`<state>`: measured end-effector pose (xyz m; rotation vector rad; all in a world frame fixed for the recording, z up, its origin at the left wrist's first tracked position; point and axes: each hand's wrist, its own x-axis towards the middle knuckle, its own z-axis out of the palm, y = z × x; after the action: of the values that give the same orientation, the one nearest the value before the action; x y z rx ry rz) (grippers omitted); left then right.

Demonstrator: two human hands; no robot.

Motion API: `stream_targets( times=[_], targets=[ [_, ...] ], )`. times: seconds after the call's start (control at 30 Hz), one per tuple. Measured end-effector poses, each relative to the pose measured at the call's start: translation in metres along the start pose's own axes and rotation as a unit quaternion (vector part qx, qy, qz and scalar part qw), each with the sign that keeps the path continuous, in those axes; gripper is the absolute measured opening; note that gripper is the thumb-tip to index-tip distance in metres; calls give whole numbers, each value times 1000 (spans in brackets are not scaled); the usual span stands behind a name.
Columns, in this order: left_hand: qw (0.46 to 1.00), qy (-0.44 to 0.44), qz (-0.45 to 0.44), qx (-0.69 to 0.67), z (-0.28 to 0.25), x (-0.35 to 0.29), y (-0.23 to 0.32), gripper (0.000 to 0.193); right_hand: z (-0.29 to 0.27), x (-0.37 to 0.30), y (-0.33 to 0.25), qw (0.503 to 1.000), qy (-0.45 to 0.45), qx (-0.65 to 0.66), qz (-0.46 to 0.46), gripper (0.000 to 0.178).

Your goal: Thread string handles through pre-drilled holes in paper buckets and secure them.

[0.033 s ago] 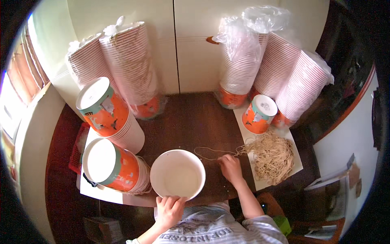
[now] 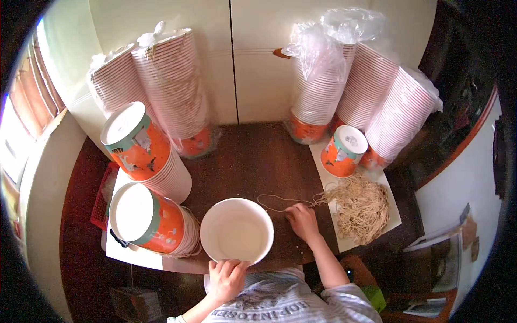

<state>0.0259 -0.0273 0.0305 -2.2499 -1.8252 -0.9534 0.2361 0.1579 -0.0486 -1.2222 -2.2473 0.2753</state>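
A white-lined paper tub point(image 2: 237, 237) stands mouth up at the front of the dark table, and nothing shows inside it. My left hand point(image 2: 227, 280) has its fingers closed over the tub's near rim. To the right of the tub, my right hand point(image 2: 302, 219) is closed at the tabletop, its fingertips at a thin tan string point(image 2: 274, 197). The string loops toward the tub and runs back to a loose heap of string point(image 2: 363, 210) on a white board. What lies between the right fingertips is too small to make out for certain.
Upside-down orange tub stacks point(image 2: 161, 229) stand close on the left, string wound round the nearest. Plastic-wrapped tub stacks rise at the back left point(image 2: 172, 91) and back right point(image 2: 398, 113). One orange tub point(image 2: 339, 159) sits upside down behind the heap. A red basket point(image 2: 102, 199) is far left.
The tub and my left hand have shifted very slightly to the right. My right hand has moved a little to the left along the table.
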Motion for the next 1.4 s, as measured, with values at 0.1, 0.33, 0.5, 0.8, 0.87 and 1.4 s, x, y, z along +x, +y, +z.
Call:
stream_targets(
  times=[0.1,0.33,0.5,0.8,0.87,1.4],
  targets=[
    [1000,2,5,-29,3,3,4,24,18,8,4,999,-34,-3,4,13],
    [994,-13,57,-94,-8,13,6,28,11,16,0,991,-65,-116,-24,7],
    [994,79,23,-68,-35,28,-34,18,-28,19,-3,898,-64,402,166,6],
    [846,-10,-282,-452,7,46,-82,15,-105,21,-57,667,-121,720,147,16],
    [854,-24,-283,-436,2,39,-71,15,-108,22,-66,787,-74,601,119,13],
    [864,-98,-218,-443,-7,15,-6,26,-100,53,-96,948,-129,272,-102,6]
  ],
)
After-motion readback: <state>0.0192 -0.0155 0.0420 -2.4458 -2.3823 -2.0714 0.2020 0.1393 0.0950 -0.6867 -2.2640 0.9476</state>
